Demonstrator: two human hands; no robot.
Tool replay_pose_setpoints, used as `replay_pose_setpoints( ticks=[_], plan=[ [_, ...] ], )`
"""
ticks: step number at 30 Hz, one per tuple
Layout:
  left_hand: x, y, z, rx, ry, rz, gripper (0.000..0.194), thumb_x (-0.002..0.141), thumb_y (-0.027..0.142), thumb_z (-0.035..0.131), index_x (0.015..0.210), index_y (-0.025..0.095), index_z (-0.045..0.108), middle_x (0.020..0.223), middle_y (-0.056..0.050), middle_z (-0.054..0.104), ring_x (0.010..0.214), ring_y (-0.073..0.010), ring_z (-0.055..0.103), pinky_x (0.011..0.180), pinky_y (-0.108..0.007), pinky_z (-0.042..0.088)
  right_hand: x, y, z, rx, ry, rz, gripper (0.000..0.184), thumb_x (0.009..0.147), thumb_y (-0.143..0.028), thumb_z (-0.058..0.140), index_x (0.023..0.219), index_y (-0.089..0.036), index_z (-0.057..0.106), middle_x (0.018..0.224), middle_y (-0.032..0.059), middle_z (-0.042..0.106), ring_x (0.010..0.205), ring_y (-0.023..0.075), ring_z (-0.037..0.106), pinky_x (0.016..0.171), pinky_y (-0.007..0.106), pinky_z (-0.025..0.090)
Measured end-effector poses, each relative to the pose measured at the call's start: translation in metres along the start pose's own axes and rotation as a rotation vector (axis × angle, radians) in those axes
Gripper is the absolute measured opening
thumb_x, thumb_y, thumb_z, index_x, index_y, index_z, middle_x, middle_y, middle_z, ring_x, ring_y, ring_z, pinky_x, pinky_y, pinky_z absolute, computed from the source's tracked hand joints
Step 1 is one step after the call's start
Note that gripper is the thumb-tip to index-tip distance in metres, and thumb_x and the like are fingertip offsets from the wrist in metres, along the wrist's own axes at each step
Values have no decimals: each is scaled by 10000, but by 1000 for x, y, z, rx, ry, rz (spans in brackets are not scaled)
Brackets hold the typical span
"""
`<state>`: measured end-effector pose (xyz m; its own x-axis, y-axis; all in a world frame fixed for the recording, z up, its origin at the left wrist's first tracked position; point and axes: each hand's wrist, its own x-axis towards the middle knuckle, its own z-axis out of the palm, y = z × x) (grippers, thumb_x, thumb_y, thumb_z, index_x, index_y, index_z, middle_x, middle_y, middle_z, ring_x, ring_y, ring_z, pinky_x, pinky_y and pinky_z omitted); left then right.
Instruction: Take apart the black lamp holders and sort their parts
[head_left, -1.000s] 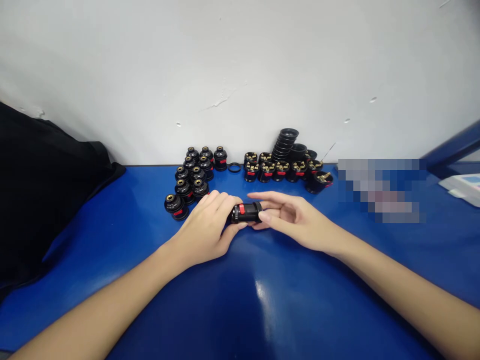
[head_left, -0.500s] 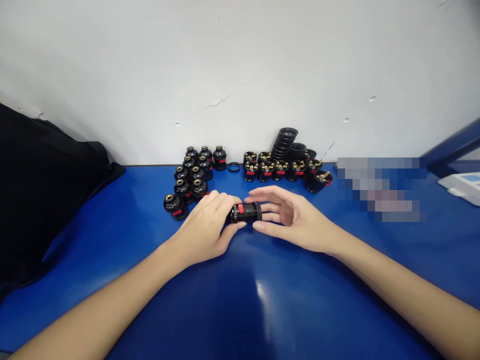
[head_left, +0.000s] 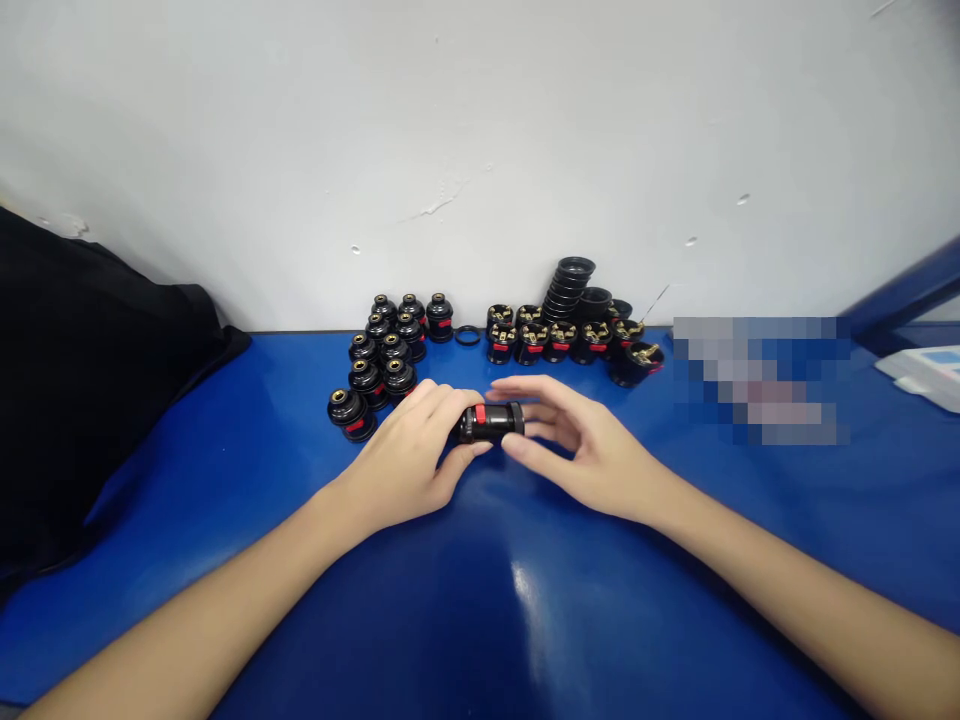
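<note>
A black lamp holder (head_left: pixel 495 423) with a red switch lies on its side in my left hand (head_left: pixel 420 450). The fingers of that hand are wrapped round its narrower end, which they partly hide. At its other end is a black ring (head_left: pixel 517 418). My right hand (head_left: pixel 577 440) curves loosely around that ring end, fingers apart, with the index finger stretched out above it. The right thumb tip overlaps the ring's lower edge; whether it presses on it I cannot tell.
Several domed lamp holders (head_left: pixel 349 412) stand on the blue table (head_left: pixel 465 600) at left. Several socket bodies with brass contacts (head_left: pixel 562 340) stand at right, before stacked black shells (head_left: pixel 570 290). A loose ring (head_left: pixel 467 335) lies between the groups. Black cloth (head_left: pixel 97 400) is far left.
My right thumb and fingers have drawn in closer round the ring end and shifted slightly left. The lamp holder has turned or tilted very slightly; my left hand keeps its grip.
</note>
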<state>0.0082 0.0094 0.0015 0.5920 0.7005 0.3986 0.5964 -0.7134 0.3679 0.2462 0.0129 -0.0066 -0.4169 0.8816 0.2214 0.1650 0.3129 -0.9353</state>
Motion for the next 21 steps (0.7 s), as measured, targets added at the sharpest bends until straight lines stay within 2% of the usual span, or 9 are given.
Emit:
replay_pose_setpoints(
  ticks=[3,5,9,12,14,16,18,21],
  plan=[
    [0,-1,1,-6,20,29,207,1058,267,579,1255,212,545,1151,-88,694,971,-253,591,891,-422,524,3,3,-1,104,-46,171,399,989,-585,668,1126,-213,711,1016,85,801,871,249,813,877,442,688],
    [0,-1,1,-13,24,25,214,1056,277,591,1254,206,550,1141,-85,694,966,-247,589,892,-414,522,5,5,-4,138,-63,186,393,961,-568,719,1105,-202,715,934,72,798,849,250,812,877,444,685],
    [-1,-1,2,-44,25,-32,242,1054,311,599,1257,183,562,1114,-83,687,981,-243,594,891,-401,528,3,5,-10,94,-20,-26,368,906,-399,832,1219,-234,732,1169,92,775,1107,279,770,1039,492,639],
    [-1,-1,2,-97,30,-83,214,1062,325,580,1222,184,578,1083,-79,683,979,-238,607,878,-388,535,-1,2,-10,-53,15,-205,258,952,-308,784,1209,-287,764,1323,87,726,1275,292,694,1137,522,581],
    [-1,-1,2,-116,35,-92,205,1062,326,580,1215,189,579,1078,-77,680,977,-237,606,877,-385,535,-2,0,-8,-126,22,-237,280,959,-309,774,1238,-303,752,1376,86,707,1332,302,658,1167,533,557],
    [-1,-1,2,-101,33,-64,219,1057,315,593,1237,191,574,1101,-81,678,996,-243,595,906,-398,525,-2,0,-6,-122,31,-171,401,947,-357,785,1332,-297,690,1430,99,678,1340,306,656,1147,524,575],
    [0,-1,2,-77,29,-25,237,1052,302,608,1257,190,570,1135,-86,674,1020,-248,582,946,-412,509,0,1,-4,-66,42,-40,462,948,-437,771,1359,-270,641,1411,123,685,1238,296,719,1057,498,636],
    [0,-2,2,-54,35,-20,238,1054,285,608,1267,184,577,1146,-89,665,1029,-248,566,959,-412,495,3,5,-5,46,-35,139,400,972,-520,717,1218,-208,670,1166,131,782,1001,268,798,957,476,675]
  ],
)
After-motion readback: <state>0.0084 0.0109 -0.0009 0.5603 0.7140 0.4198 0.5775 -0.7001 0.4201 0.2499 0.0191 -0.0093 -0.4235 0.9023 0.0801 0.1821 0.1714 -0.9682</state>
